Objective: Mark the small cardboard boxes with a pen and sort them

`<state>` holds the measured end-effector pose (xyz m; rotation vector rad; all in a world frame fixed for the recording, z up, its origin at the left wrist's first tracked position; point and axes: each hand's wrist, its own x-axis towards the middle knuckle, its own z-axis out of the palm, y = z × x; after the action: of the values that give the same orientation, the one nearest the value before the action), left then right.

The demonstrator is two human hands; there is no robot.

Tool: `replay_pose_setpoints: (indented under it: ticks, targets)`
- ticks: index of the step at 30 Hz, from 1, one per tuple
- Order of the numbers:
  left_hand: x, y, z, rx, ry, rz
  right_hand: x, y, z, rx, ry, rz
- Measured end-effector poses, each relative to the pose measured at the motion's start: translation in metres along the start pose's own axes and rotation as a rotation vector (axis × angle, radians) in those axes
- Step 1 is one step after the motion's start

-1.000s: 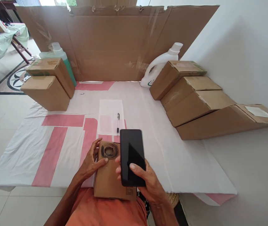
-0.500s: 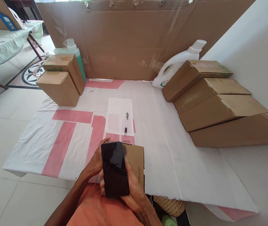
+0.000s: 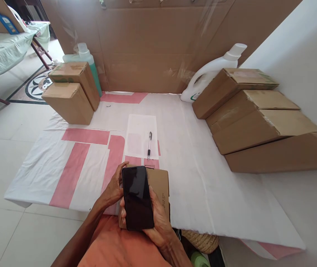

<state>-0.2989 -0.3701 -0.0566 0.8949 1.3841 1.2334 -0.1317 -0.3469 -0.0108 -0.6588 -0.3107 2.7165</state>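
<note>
A black smartphone point(image 3: 137, 198) with a dark screen lies in my right hand point(image 3: 159, 222), whose thumb runs along its right edge while the fingertips curl round the left. Beneath the phone is a brown cardboard box point(image 3: 159, 181) at the table's front edge; the phone and my hands cover much of it. My left hand point(image 3: 115, 185) is closed on the left side of that box, its fingers reaching to the far left corner; its thumb is partly hidden by the phone. Beyond the box, a pen point(image 3: 149, 145) rests on a white sheet of paper point(image 3: 136, 129).
Two cardboard boxes point(image 3: 69, 104) and a bottle of green liquid point(image 3: 94, 70) stand at the back left. Several boxes point(image 3: 244, 129) line the right side, with a white jug point(image 3: 202, 76) behind them. A cardboard panel point(image 3: 141, 48) closes off the far edge of the table.
The phone has shifted slightly up and to the right with my right hand, showing a bit more of the box at its lower left. Both hands keep their holds.
</note>
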Motion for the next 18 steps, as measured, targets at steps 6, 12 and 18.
replay_pose_setpoints:
  ticks: [6, 12, 18]
  targets:
    - [-0.001, 0.001, -0.001, 0.009, -0.009, -0.036, -0.002, -0.001, -0.005, 0.055, -0.024, 0.012]
    - [-0.004, -0.002, -0.004, -0.019, -0.023, -0.077, -0.017, -0.024, -0.014, -0.049, 0.123, -0.171]
    - [-0.005, 0.004, -0.004, -0.044, -0.025, -0.132, -0.038, -0.071, -0.034, -0.226, 0.354, -0.376]
